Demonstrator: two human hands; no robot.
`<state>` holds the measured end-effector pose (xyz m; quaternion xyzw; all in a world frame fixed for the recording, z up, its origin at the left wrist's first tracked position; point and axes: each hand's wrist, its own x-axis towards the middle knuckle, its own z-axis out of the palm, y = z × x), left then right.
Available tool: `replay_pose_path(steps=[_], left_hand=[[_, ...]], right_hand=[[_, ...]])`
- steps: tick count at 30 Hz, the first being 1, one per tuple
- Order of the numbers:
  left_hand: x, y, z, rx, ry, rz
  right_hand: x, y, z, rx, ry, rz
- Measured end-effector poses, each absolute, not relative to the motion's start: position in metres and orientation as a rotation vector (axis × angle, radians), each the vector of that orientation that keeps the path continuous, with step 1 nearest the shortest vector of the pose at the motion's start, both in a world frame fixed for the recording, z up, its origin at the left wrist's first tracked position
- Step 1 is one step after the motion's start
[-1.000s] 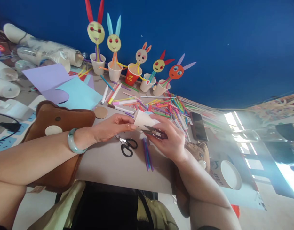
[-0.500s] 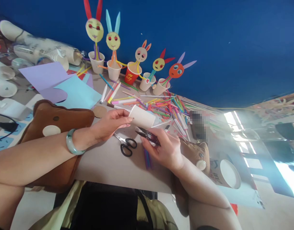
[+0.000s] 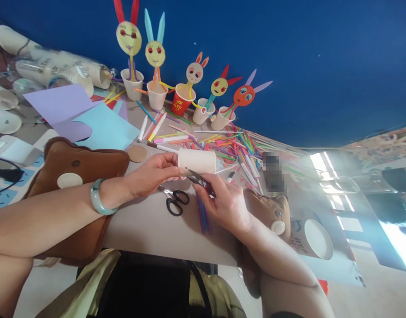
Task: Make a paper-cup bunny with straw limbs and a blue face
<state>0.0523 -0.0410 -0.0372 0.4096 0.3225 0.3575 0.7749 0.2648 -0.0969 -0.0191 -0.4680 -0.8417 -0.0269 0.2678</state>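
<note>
A white paper cup point(image 3: 196, 160) lies on its side in the air, its left end pinched between the fingers and thumb of my left hand point(image 3: 163, 170). My right hand point(image 3: 227, 198) is closed around small dark thread snips point(image 3: 196, 176). Their blades point left along the cup's lower side, close to my left thumb; whether they touch the cup I cannot tell. On the table below lies a pair of scissors with black handles point(image 3: 176, 201). Purple and blue pipe cleaners point(image 3: 203, 216) lie partly under my right hand.
Several rabbit-faced figures stand in paper cups point(image 3: 157, 96) along the blue wall. Markers and coloured pipe cleaners point(image 3: 219, 145) are strewn before them. Brown cushions point(image 3: 86, 161) lie at left and right. Blue paper point(image 3: 106, 126), a cardboard disc point(image 3: 137, 153) and stacked cups point(image 3: 100, 76) are on the left.
The cup has turned from a tilt to nearly level. The snips have moved up and left, their blades now against or just in front of the cup's lower side.
</note>
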Motion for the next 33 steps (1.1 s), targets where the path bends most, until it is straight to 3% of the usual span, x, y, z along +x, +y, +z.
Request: replay_pose_path(steps=[33], left_hand=[[0.048,-0.040,-0.039,1.213,0.721,0.856]], right_hand=[[0.267,-0.106,-0.004,-1.307,-2.343,-0.202]])
